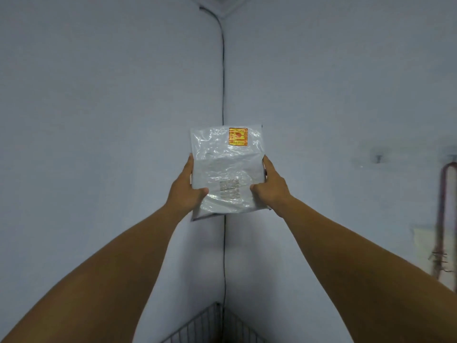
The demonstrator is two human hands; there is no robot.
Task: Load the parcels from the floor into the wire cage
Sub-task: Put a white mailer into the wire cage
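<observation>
A grey plastic-wrapped parcel (pixel 226 169) with an orange and yellow sticker near its top is held up in front of me at arm's length. My left hand (pixel 184 191) grips its left edge, thumb across the front. On the opposite edge my right hand (pixel 270 188) holds it the same way. Far below the parcel, at the bottom of the view, the top corner of the wire cage (pixel 217 323) shows against the room's corner. The inside of the cage is hidden.
Two pale walls meet in a corner straight ahead, with a black cable (pixel 223 70) running down it. A reddish pipe (pixel 441 219) and a pale panel stand on the right wall. The floor is out of view.
</observation>
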